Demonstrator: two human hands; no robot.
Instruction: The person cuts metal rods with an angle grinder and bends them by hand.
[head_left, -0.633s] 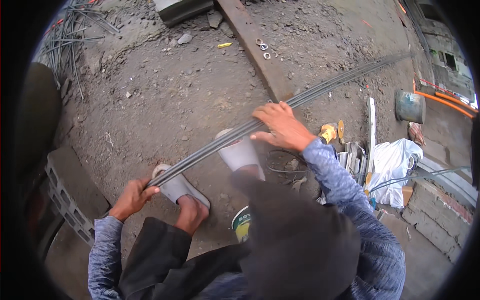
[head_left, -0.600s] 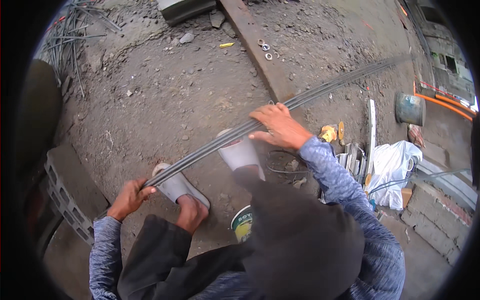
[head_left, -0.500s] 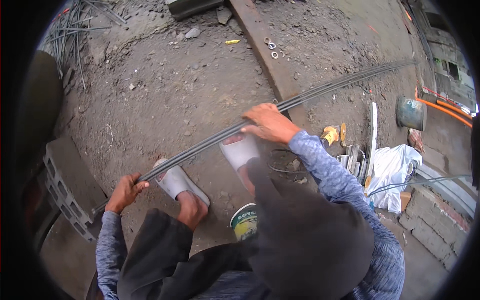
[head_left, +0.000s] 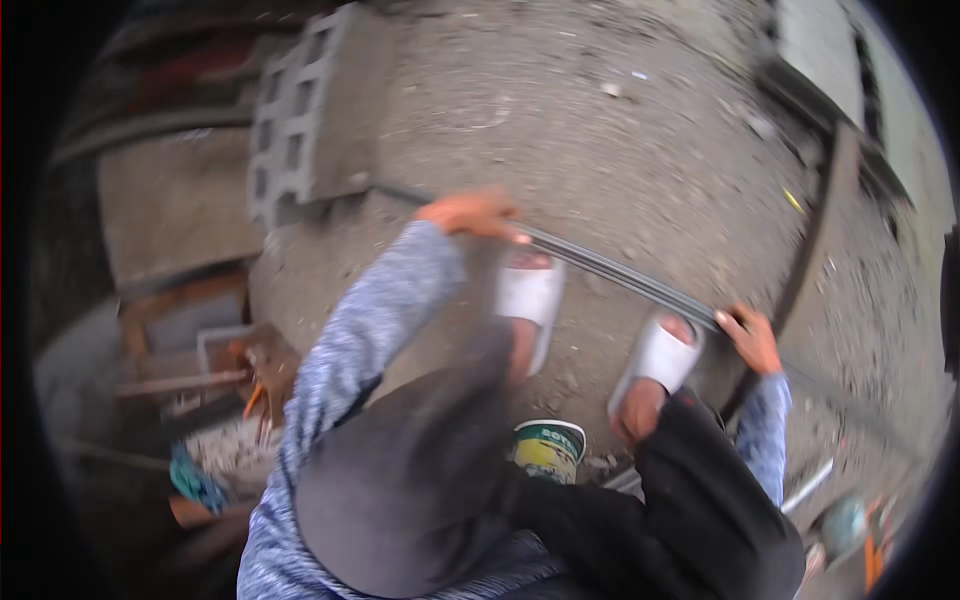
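Note:
A bundle of long thin steel rods point(head_left: 620, 275) runs slantwise over the dirt ground, from near a grey hollow block down to the right. My left hand point(head_left: 470, 212) grips the bundle near its upper left end. My right hand point(head_left: 752, 338) holds it farther along, to the right. Both arms are in blue mottled sleeves. Just behind the rods stand my feet in white slide sandals point(head_left: 530, 295) point(head_left: 662, 355). The picture is blurred.
The grey hollow concrete block point(head_left: 300, 120) lies at the upper left, beside the rods' end. A green and yellow can point(head_left: 548, 450) stands between my legs. A long dark beam point(head_left: 812, 235) lies at the right. Wooden scraps and tools point(head_left: 200, 375) clutter the left.
The view has swung round sharply, so the block is now at the upper left. Both hands stay on the rod bundle, which now slopes down to the right.

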